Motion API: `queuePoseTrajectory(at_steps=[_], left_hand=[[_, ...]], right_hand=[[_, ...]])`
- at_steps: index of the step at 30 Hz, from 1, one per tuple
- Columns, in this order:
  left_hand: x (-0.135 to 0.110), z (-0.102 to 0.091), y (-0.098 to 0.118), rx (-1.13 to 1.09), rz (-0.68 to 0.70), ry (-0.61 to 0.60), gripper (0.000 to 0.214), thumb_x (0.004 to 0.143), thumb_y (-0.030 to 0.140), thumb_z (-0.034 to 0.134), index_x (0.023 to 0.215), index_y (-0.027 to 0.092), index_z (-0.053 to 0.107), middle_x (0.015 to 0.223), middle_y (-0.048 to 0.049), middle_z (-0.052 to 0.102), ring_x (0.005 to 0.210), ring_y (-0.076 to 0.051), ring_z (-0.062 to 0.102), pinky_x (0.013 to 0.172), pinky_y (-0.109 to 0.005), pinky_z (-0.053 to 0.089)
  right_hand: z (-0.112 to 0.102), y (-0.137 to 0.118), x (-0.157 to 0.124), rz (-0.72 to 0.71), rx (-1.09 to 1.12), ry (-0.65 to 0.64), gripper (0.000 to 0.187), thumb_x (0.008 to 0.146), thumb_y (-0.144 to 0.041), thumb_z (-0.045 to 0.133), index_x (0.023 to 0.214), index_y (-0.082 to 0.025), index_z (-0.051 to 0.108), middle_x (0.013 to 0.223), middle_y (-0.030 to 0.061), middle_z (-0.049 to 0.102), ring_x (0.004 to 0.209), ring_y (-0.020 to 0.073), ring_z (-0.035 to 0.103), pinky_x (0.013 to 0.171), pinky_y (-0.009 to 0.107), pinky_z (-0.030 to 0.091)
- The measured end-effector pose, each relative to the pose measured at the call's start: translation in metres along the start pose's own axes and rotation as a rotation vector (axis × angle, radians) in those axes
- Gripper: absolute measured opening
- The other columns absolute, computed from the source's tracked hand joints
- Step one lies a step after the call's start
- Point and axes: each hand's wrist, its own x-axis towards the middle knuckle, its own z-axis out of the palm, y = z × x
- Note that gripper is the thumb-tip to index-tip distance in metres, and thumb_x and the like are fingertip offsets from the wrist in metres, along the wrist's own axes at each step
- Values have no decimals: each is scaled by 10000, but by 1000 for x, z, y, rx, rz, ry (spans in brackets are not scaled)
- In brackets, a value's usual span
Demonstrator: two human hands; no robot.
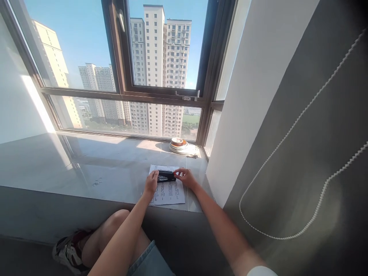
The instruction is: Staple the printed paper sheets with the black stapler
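A long black stapler [166, 176] with some silvery metal in its middle is held sideways over printed paper sheets [169, 194] on the window sill. My left hand [151, 183] is closed round its left end. At its right end my right hand [184, 177] has thumb and fingers pinched close by a small red spot. Whether that red bit belongs to the stapler is too small to tell. The upper part of the sheets is partly covered by the stapler and both hands.
Stacked round dishes or coils [178, 145] stand by the window at the back of the sill [115, 165]. Small dark marks [97, 182] lie to the left. A white bead chain [276, 149] hangs at right before a grey blind. My bent knee is below the sill's edge.
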Motion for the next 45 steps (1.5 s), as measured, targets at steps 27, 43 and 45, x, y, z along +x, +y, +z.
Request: queuePoseTrajectory(at_steps=[27, 43, 45], left_hand=[[-1, 1, 0, 47, -33, 9, 516, 904, 686, 441, 860, 221, 658, 891, -81, 703, 889, -274, 644, 810, -383, 510], [3, -4, -2, -51, -147, -82, 527, 907, 693, 472, 954, 203, 659, 987, -86, 713, 943, -258, 666, 781, -353, 541], [10, -8, -2, -39, -174, -154, 544, 913, 715, 452, 910, 209, 649, 964, -87, 716, 926, -255, 669, 784, -353, 547]], right_hand=[[2, 3, 1, -3, 7, 3, 195, 825, -365, 739, 976, -261, 804, 818, 15, 693, 673, 149, 542, 658, 283, 422], [2, 5, 6, 24, -14, -168, 345, 784, -407, 800, 1064, -211, 757, 886, 16, 692, 754, 168, 567, 716, 289, 438], [2, 5, 7, -3, -12, -186, 302, 791, -411, 797, 1013, -212, 752, 893, 17, 688, 832, 195, 595, 762, 300, 442]])
